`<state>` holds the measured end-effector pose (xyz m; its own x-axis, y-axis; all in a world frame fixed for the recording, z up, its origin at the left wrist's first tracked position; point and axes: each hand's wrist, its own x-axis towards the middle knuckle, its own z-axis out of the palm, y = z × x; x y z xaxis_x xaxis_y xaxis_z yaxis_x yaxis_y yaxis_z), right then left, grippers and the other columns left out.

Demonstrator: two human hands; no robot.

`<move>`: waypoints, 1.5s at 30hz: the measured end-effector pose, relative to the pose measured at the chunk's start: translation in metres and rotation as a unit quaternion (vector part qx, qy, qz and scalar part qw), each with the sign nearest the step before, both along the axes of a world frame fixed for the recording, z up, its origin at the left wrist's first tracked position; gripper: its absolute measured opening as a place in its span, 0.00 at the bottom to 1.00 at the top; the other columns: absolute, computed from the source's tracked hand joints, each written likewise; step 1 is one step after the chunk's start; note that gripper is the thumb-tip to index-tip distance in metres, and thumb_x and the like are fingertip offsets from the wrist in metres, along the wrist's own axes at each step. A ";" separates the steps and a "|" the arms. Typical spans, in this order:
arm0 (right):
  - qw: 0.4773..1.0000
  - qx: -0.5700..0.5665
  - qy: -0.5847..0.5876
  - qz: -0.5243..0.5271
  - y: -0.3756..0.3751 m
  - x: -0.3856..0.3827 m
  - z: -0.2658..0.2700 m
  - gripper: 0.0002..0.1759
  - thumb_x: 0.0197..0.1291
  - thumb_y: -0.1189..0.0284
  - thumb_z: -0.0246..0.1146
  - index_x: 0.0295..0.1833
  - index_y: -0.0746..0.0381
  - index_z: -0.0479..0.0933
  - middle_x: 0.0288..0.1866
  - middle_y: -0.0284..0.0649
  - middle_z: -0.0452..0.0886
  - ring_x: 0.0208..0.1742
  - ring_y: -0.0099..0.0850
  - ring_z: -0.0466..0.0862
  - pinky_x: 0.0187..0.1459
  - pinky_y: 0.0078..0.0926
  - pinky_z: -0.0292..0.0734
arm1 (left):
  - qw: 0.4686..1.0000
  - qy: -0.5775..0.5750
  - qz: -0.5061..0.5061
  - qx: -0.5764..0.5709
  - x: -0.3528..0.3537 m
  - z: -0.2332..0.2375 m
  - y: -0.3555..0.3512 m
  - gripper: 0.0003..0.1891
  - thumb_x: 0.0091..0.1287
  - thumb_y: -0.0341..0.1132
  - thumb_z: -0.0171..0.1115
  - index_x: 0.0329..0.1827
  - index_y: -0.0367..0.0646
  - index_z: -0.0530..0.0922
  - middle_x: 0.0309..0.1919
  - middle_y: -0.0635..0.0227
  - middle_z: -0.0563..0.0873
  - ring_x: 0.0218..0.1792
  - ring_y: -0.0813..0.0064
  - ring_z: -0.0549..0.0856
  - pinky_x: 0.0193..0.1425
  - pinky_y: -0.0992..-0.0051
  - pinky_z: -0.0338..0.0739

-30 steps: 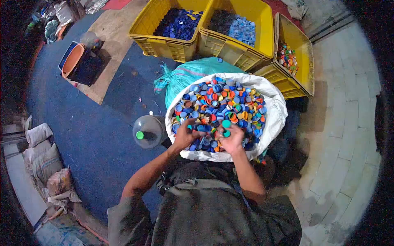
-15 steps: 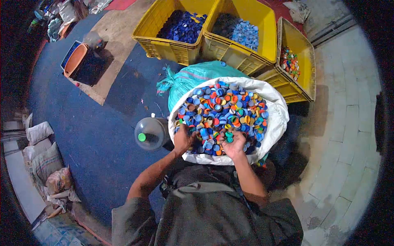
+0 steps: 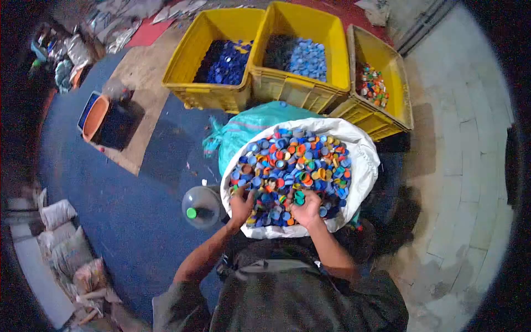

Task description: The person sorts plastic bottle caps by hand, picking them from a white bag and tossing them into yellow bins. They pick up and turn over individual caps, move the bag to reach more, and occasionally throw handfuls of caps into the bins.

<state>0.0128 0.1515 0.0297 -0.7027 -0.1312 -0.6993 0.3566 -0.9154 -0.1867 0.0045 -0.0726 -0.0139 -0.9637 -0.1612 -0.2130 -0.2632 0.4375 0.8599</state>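
A white woven sack [image 3: 365, 152], its rim rolled down, is full of mixed plastic bottle caps [image 3: 279, 165], mostly blue, orange and yellow. My left hand [image 3: 241, 208] is over the caps at the near left side of the sack, thumb and fingers apart; I make out nothing held in it. On the near right, my right hand [image 3: 307, 212] is curled palm up around green bottle caps [image 3: 299, 197]. Its fingertips touch or hover just above the pile. Left of the sack is a clear plastic jug [image 3: 200, 208] with a green cap.
Behind the sack lies a tied teal sack [image 3: 243, 124]. Beyond it stand yellow crates holding dark blue caps [image 3: 228, 63], light blue caps [image 3: 308, 58] and mixed orange caps [image 3: 373, 83]. An orange tub [image 3: 95, 118] is at left; filled bags [image 3: 69, 252] line the lower left.
The view has tilted up, so sack and crates appear lower. My right hand still has the green caps; my left hand stays over the near left caps.
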 end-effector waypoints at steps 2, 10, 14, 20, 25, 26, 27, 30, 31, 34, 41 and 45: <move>0.999 -0.018 0.006 -0.027 0.005 -0.002 -0.005 0.14 0.54 0.70 0.56 0.44 0.66 0.73 0.39 0.44 0.79 0.41 0.38 0.79 0.43 0.37 0.77 | 0.976 -0.060 0.025 0.208 -0.012 -0.001 0.014 0.12 0.67 0.36 0.57 0.41 0.34 0.79 0.26 0.67 0.82 0.27 0.77 0.79 0.33 0.74 0.75; 0.989 0.013 0.039 -0.142 0.028 -0.010 -0.001 0.23 0.50 0.71 0.55 0.52 0.69 0.72 0.44 0.45 0.76 0.48 0.37 0.76 0.55 0.35 0.70 | 0.776 -0.355 -0.007 0.521 -0.070 0.053 0.098 0.14 0.68 0.41 0.49 0.45 0.40 0.75 0.34 0.66 0.83 0.33 0.72 0.82 0.36 0.75 0.78; 0.978 0.019 0.025 -0.209 0.050 -0.011 -0.027 0.21 0.49 0.71 0.55 0.50 0.70 0.72 0.45 0.44 0.77 0.51 0.38 0.77 0.57 0.37 0.70 | 0.774 -0.349 -0.041 0.526 -0.092 0.039 0.145 0.14 0.67 0.40 0.49 0.45 0.40 0.76 0.35 0.64 0.83 0.34 0.68 0.82 0.39 0.73 0.78; 0.953 0.024 0.134 -0.272 0.114 -0.058 -0.042 0.14 0.49 0.70 0.53 0.40 0.64 0.75 0.39 0.43 0.81 0.41 0.39 0.81 0.51 0.43 0.78 | 0.798 -0.320 -0.134 0.492 -0.160 0.033 0.238 0.10 0.69 0.36 0.49 0.37 0.40 0.76 0.27 0.67 0.78 0.26 0.69 0.76 0.34 0.71 0.74; 0.853 0.126 0.320 -0.394 0.194 -0.160 0.148 0.17 0.58 0.60 0.52 0.46 0.58 0.76 0.43 0.35 0.82 0.45 0.33 0.80 0.45 0.31 0.77 | 0.808 -0.094 -0.254 0.523 -0.234 0.210 0.323 0.16 0.68 0.48 0.50 0.41 0.43 0.76 0.29 0.67 0.78 0.32 0.70 0.77 0.40 0.72 0.74; 0.858 0.128 0.313 -0.386 0.212 -0.166 0.158 0.15 0.57 0.62 0.53 0.43 0.59 0.76 0.40 0.35 0.81 0.43 0.34 0.80 0.47 0.32 0.77 | 0.774 -0.102 -0.260 0.568 -0.234 0.269 0.326 0.18 0.67 0.51 0.50 0.40 0.43 0.76 0.29 0.67 0.77 0.33 0.70 0.77 0.40 0.72 0.73; 0.864 0.130 0.306 -0.378 0.230 -0.171 0.168 0.12 0.55 0.64 0.54 0.40 0.59 0.76 0.37 0.35 0.81 0.41 0.35 0.79 0.48 0.34 0.77 | 0.738 -0.169 -0.242 0.607 -0.236 0.297 0.319 0.18 0.65 0.51 0.51 0.41 0.43 0.75 0.31 0.65 0.78 0.38 0.70 0.77 0.46 0.69 0.72; 0.852 0.308 0.191 -0.378 0.249 -0.169 0.159 0.22 0.53 0.71 0.57 0.53 0.68 0.68 0.55 0.47 0.72 0.57 0.42 0.73 0.60 0.48 0.67 | 0.859 -0.108 -0.129 0.483 -0.246 0.290 0.287 0.32 0.64 0.54 0.52 0.66 0.45 0.64 0.65 0.51 0.66 0.66 0.58 0.63 0.67 0.56 0.54; 0.821 0.429 0.183 -0.330 0.254 -0.164 0.140 0.25 0.53 0.70 0.60 0.56 0.68 0.66 0.58 0.48 0.70 0.60 0.42 0.71 0.62 0.47 0.65 | 0.850 -0.070 -0.184 0.488 -0.238 0.288 0.260 0.34 0.63 0.54 0.53 0.69 0.44 0.61 0.71 0.52 0.58 0.70 0.58 0.58 0.70 0.58 0.50; 0.652 0.735 0.119 -0.141 0.277 -0.142 0.070 0.35 0.52 0.65 0.66 0.62 0.68 0.63 0.63 0.51 0.66 0.67 0.44 0.65 0.66 0.43 0.60 | 0.913 0.031 -0.039 0.404 -0.250 0.181 0.170 0.26 0.62 0.45 0.62 0.58 0.35 0.72 0.55 0.62 0.78 0.58 0.68 0.74 0.63 0.71 0.62; 0.644 0.751 -0.142 -0.023 0.308 -0.101 -0.022 0.48 0.50 0.48 0.67 0.66 0.72 0.61 0.66 0.59 0.66 0.67 0.50 0.66 0.67 0.36 0.59 | 0.965 -0.128 0.164 0.159 -0.096 -0.051 -0.122 0.21 0.65 0.53 0.58 0.43 0.41 0.75 0.28 0.69 0.76 0.30 0.75 0.76 0.31 0.70 0.71; 0.797 0.560 -0.159 -0.159 0.363 -0.103 -0.083 0.40 0.58 0.49 0.61 0.64 0.71 0.65 0.67 0.48 0.68 0.66 0.43 0.69 0.64 0.36 0.64 | 0.843 -0.334 0.159 0.390 -0.017 -0.102 -0.159 0.25 0.66 0.61 0.49 0.42 0.47 0.75 0.21 0.72 0.72 0.20 0.73 0.73 0.24 0.70 0.69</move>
<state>-0.0899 0.5145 -0.0530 -0.3398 0.8500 -0.4025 0.3323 -0.2919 -0.8969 -0.0121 -0.2319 -0.1158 -0.5216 0.0522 -0.8516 -0.8000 -0.3767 0.4670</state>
